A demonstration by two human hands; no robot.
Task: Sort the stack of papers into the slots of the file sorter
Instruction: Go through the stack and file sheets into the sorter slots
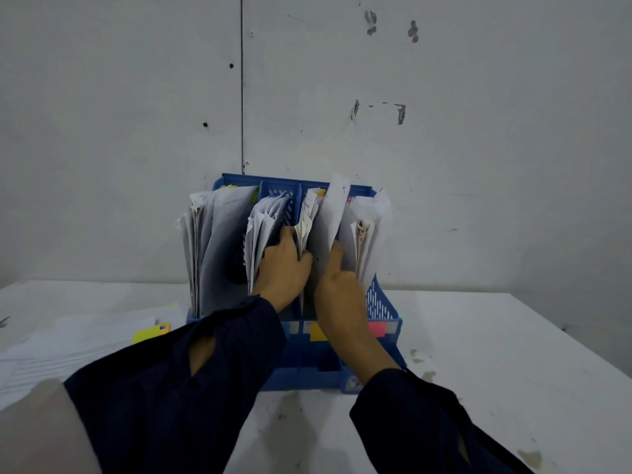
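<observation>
Papers (219, 230) are standing in the blue plastic file sorter (379, 302) on a stained white table (478, 371), against a scuffed white wall (119, 114).
The left hand (285, 268) is gripping one bundle, the right hand (337, 285) is pressing with straight fingers on a sheet; yellow and pink labels (376, 328) are too blurred to read.

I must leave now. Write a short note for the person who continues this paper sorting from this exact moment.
Left hand: inside the file sorter, fingers curled on a paper bundle in a middle slot.
Right hand: fingers straight, pressing on a tall sheet in the next slot.
Done: all four slots hold papers.
Left: loose papers with a yellow tab lie on the table, left of the sorter.
</observation>
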